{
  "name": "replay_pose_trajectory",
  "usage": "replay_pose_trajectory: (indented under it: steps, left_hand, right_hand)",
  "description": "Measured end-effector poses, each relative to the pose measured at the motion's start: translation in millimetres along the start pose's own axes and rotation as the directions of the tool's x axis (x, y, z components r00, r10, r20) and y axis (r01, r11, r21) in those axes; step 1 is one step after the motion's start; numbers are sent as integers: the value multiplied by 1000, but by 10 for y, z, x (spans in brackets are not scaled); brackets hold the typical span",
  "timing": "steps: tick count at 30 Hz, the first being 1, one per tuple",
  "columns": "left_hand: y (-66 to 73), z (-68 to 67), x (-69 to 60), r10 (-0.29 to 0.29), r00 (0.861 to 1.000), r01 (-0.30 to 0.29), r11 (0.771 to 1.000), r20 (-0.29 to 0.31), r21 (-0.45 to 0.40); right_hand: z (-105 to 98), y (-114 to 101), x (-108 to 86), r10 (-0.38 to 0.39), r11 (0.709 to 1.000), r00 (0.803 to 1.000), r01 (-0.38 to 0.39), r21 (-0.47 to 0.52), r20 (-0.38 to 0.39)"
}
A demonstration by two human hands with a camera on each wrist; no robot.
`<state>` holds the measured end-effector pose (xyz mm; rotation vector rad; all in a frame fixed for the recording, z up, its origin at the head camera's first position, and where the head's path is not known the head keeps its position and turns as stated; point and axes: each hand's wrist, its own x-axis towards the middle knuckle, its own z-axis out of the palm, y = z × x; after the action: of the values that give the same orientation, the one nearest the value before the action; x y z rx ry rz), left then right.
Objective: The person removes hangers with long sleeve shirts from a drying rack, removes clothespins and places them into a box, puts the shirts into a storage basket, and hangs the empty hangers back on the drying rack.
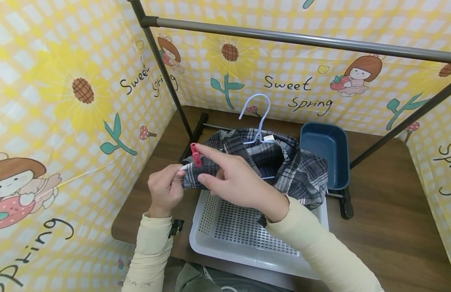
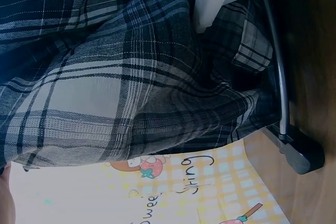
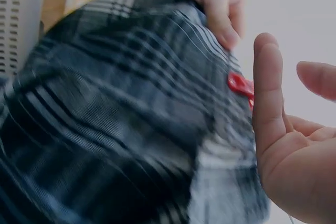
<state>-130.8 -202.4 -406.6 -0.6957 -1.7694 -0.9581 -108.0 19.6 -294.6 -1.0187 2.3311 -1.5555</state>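
A grey plaid shirt [image 1: 307,176] hangs over a light blue hanger [image 1: 260,125], whose hook points up. On the left, my left hand [image 1: 165,190] pinches the shirt's edge between thumb and curled fingers. A red clothespin [image 1: 197,156] is clipped on the shirt close to that hand. My right hand [image 1: 240,178] reaches across, its index finger straight beside the clothespin and its thumb apart. In the right wrist view the fingertip overlaps the clothespin [image 3: 240,84], so contact is hard to tell. Plaid cloth [image 2: 94,93] fills much of the left wrist view.
Below the shirt sits a white perforated basket [image 1: 243,253] on the brown table [image 1: 389,227]. A blue bin [image 1: 342,156] stands at the back right. A rack with a horizontal metal bar [image 1: 283,38] spans above; its dark foot [image 1: 346,207] is right of the basket.
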Motion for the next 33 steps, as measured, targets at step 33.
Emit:
replay_pose_trajectory:
  steps: [33]
  left_hand:
    - [39, 11, 1, 11, 999, -12, 1000, 38, 8]
  right_hand:
    - [-87, -12, 75, -163, 955, 919, 238, 175, -359]
